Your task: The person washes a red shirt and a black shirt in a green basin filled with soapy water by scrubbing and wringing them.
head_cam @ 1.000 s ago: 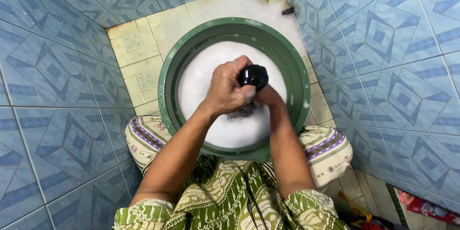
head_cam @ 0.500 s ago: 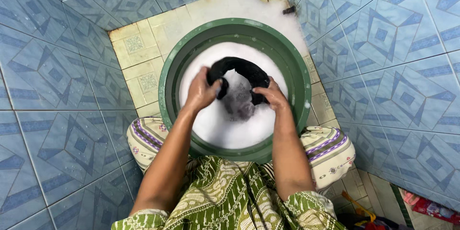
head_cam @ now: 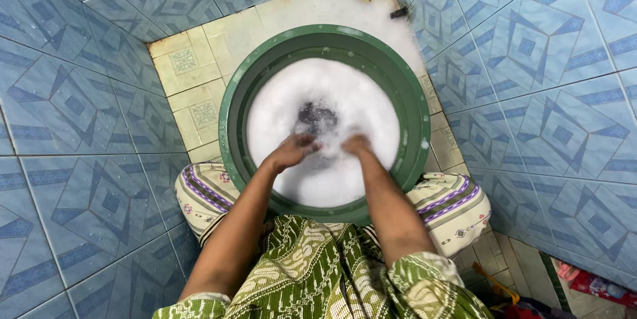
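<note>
1. Head view: a dark wet cloth (head_cam: 317, 118) shows only as a small black-grey patch breaking through thick white suds (head_cam: 352, 96). It lies near the middle of a round green plastic basin (head_cam: 233, 103), just beyond both hands.
2. The left hand (head_cam: 290, 152) lies low in the foam, fingers curled downward and partly buried; I cannot tell whether they grip the cloth.
3. The right hand (head_cam: 357, 144) is sunk deeper, with only the knuckles and wrist clear of the suds, so its fingers and any hold are hidden.
4. No packages or labels show near the basin. A red printed wrapper (head_cam: 594, 287) lies at the lower right edge, next to a yellow stick-like thing (head_cam: 491, 282).
5. The basin sits on cream floor tiles (head_cam: 189, 73) in a corner of blue patterned wall tiles (head_cam: 73, 113). Its rim nearly meets the right wall and the person's knees, with bare floor to the left and foam spilled behind.
</note>
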